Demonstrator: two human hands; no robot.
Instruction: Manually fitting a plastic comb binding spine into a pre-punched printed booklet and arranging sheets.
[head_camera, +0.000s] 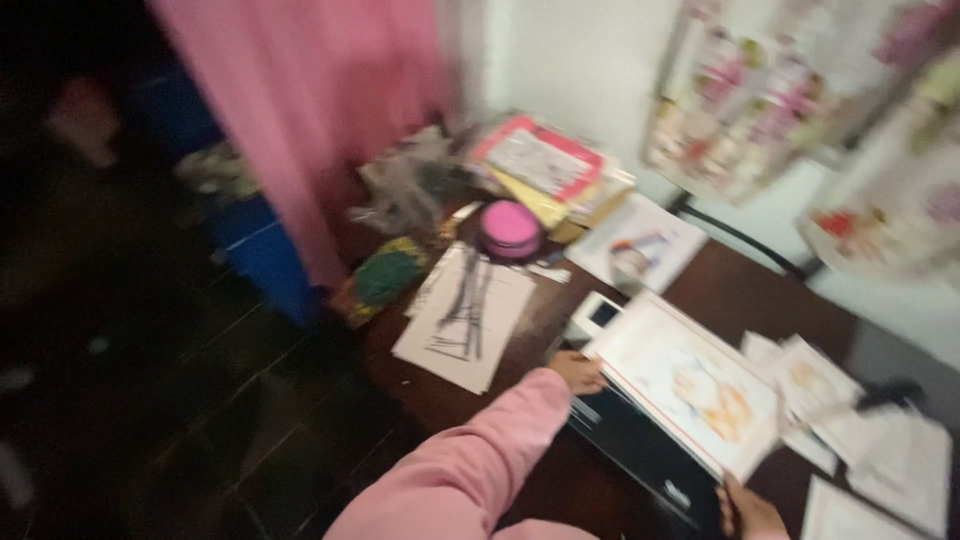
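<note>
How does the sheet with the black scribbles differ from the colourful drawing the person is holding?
The scribbled sheet lies flat on the dark table, untouched; the colour drawing is gripped by the left hand and right hand. The scribbled sheet bears black strokes only, the colour drawing orange shapes. Both are pale paper.

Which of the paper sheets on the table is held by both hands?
The large sheet with the orange drawing, lying over the black device; the left hand and right hand touch its edges.

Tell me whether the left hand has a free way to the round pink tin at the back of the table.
Probably yes. The left hand rests at the near corner of the drawing pad, and only flat sheets of paper lie between it and the pink tin; nothing tall stands in the way.
</note>
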